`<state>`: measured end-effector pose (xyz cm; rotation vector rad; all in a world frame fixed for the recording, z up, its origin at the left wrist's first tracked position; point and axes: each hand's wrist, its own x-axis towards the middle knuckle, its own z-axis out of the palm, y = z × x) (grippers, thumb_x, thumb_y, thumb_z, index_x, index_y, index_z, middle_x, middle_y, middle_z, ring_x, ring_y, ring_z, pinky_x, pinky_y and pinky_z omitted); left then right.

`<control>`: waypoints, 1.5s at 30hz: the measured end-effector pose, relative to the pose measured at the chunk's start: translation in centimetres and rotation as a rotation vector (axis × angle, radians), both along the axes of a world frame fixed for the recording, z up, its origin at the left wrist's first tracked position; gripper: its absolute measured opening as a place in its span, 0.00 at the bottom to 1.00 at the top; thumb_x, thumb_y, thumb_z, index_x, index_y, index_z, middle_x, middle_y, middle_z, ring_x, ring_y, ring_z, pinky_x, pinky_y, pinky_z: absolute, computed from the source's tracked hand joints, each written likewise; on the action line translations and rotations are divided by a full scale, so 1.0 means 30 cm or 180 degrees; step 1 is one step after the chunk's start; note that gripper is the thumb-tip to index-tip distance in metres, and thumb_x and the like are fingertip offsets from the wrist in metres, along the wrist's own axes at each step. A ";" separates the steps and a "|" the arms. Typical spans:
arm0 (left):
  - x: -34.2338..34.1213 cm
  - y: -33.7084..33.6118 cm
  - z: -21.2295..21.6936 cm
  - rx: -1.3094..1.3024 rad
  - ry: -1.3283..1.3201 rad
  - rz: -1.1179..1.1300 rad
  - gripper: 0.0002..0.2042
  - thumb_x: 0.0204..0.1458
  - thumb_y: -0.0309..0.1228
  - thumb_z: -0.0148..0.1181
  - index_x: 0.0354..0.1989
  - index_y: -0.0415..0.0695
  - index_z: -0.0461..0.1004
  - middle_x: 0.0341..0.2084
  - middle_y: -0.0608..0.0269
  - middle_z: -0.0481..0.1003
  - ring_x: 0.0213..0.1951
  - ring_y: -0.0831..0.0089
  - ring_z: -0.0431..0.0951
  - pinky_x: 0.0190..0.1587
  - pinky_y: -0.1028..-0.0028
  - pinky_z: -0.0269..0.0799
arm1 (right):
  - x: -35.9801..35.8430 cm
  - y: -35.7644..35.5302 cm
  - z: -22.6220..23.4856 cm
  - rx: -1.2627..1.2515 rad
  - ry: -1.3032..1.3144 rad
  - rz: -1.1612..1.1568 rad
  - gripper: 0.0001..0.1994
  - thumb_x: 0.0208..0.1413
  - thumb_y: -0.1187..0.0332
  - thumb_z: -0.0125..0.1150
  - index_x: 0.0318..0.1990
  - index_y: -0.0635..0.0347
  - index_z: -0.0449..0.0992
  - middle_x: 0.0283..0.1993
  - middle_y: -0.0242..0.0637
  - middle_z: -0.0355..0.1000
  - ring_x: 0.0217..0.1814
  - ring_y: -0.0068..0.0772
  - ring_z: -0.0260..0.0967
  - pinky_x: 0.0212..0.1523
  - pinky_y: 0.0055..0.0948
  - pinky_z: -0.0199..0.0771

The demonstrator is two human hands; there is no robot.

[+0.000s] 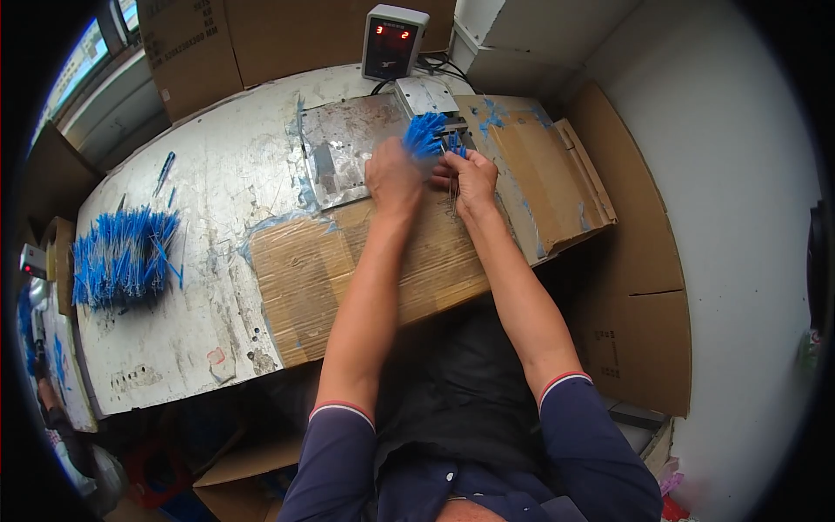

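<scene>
My left hand (393, 177) grips a bundle of thin blue-tipped wires (424, 135), their blue ends fanned out just in front of a small metal machine (426, 96). My right hand (474, 178) pinches a few of these blue-tipped wires (456, 144) beside the bundle, with thin metal ends hanging below its fingers. Both hands are close together over the far end of the worn metal bench (226, 174), above taped cardboard sheets (304, 278).
A large heap of blue-tipped wires (122, 257) lies at the bench's left side. A grey counter box with a red digital display (393, 39) stands behind the machine. Cardboard boxes (217, 39) line the back, cardboard panels (639, 252) the right, and an open box (243, 474) sits below.
</scene>
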<state>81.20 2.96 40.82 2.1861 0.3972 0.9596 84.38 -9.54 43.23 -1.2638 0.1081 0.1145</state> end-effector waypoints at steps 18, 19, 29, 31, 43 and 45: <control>-0.002 -0.011 -0.001 0.0465 0.0285 -0.0069 0.10 0.50 0.21 0.55 0.41 0.40 0.75 0.35 0.50 0.78 0.41 0.51 0.79 0.45 0.56 0.71 | -0.014 -0.043 0.018 -0.1220 -0.0197 0.0463 0.06 0.53 0.82 0.62 0.33 0.65 0.71 0.29 0.41 0.75 0.25 0.33 0.79 0.22 0.32 0.85; -0.001 -0.008 -0.004 0.0498 0.0351 -0.0039 0.09 0.51 0.21 0.55 0.41 0.40 0.74 0.35 0.50 0.78 0.41 0.51 0.79 0.45 0.56 0.72 | -0.014 -0.041 0.018 -0.1221 -0.0202 0.0471 0.06 0.53 0.82 0.62 0.33 0.65 0.71 0.29 0.41 0.75 0.25 0.33 0.79 0.22 0.32 0.85; -0.002 0.003 0.009 -0.0121 0.0002 0.0198 0.07 0.53 0.21 0.54 0.41 0.38 0.71 0.32 0.43 0.78 0.36 0.44 0.79 0.40 0.51 0.72 | 0.016 0.013 0.011 -0.0794 -0.0048 -0.0284 0.08 0.53 0.87 0.61 0.33 0.66 0.69 0.29 0.43 0.75 0.25 0.35 0.78 0.22 0.31 0.85; 0.003 -0.002 0.008 -0.0222 -0.0012 0.0214 0.08 0.53 0.20 0.56 0.41 0.38 0.70 0.32 0.44 0.78 0.37 0.45 0.79 0.40 0.51 0.72 | 0.029 0.025 0.008 -0.0806 -0.0055 -0.0336 0.08 0.52 0.87 0.61 0.33 0.66 0.69 0.29 0.43 0.75 0.25 0.35 0.78 0.22 0.31 0.85; 0.015 0.005 -0.001 0.0036 -0.0340 0.0305 0.08 0.51 0.22 0.56 0.40 0.39 0.72 0.34 0.47 0.78 0.42 0.47 0.77 0.46 0.54 0.68 | 0.036 0.030 0.022 -0.0470 0.0287 -0.0347 0.05 0.54 0.83 0.60 0.37 0.70 0.71 0.32 0.47 0.76 0.25 0.38 0.78 0.22 0.36 0.85; 0.007 -0.002 0.010 0.0053 -0.0207 0.0231 0.08 0.51 0.22 0.55 0.40 0.40 0.72 0.34 0.47 0.78 0.41 0.47 0.77 0.46 0.54 0.68 | 0.033 0.012 0.008 0.0043 0.0283 -0.0098 0.05 0.58 0.78 0.60 0.39 0.70 0.72 0.34 0.47 0.77 0.28 0.38 0.79 0.26 0.37 0.86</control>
